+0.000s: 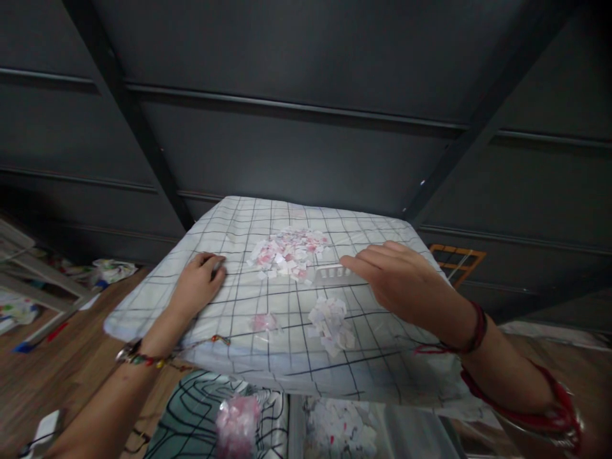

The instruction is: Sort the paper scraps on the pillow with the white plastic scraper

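Small white and pink paper scraps (pixel 288 252) lie in three groups on a white cushion-like surface with a thin black grid pattern (pixel 239 312).

Nearest the camera, below the surface's front edge, sit a clear bag of pink scraps (pixel 238 424) and a clear bag of white scraps (pixel 344 433), beside a pale green cloth with black curved lines (pixel 191 414).

On the front part of the surface lie a small pink cluster (pixel 264 322) and, just to its right, a white cluster (pixel 331 324).

The left hand (pixel 197 285) rests palm down on the surface's left side, fingers curled; whether it grips anything cannot be determined. Its wrist carries a multicoloured bead bracelet (pixel 138 358).

The right hand (pixel 399 275) hovers low over the right side, fingers extended and loosely together, fingertips on a small translucent comb-like plastic tool (pixel 335 274). It grasps the tool lightly at one end. Its wrist carries a dark red thread band (pixel 478 328); red bangles (pixel 545 408) sit further up the forearm.

The largest scrap pile lies beyond both hands, near the surface's centre, just beside the tool's far end.

A wooden plank floor (pixel 62 363) extends to the left, strewn with coloured litter. Behind the surface stands a dark grey panelled wall with diagonal metal braces (pixel 306 127). An orange frame (pixel 456 258) leans at the right.
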Demonstrator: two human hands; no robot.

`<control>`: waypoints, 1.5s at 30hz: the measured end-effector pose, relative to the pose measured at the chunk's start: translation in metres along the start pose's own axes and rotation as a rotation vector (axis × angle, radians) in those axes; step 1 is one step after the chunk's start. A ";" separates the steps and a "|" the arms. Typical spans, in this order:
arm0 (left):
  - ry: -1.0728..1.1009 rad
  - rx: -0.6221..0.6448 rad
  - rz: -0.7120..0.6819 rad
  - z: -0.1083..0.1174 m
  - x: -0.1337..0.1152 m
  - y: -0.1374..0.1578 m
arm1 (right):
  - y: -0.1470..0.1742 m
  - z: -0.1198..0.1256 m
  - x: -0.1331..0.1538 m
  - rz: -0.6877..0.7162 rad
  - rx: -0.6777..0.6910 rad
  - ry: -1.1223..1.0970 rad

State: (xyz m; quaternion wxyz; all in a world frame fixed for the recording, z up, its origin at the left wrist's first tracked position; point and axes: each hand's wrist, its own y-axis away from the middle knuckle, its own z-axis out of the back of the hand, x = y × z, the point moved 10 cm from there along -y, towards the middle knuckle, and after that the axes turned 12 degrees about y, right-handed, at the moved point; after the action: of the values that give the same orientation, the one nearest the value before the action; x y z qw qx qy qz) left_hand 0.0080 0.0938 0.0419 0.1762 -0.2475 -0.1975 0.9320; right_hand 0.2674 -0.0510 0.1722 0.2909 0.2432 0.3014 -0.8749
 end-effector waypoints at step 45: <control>0.021 0.008 0.021 0.001 0.001 -0.001 | -0.011 0.024 0.035 0.041 -0.077 -0.122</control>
State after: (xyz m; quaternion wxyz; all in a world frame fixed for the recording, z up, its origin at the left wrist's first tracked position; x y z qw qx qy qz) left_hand 0.0068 0.0946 0.0424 0.1695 -0.2585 -0.1895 0.9320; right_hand 0.2294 -0.0724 0.1722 0.3356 0.1841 0.3117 -0.8696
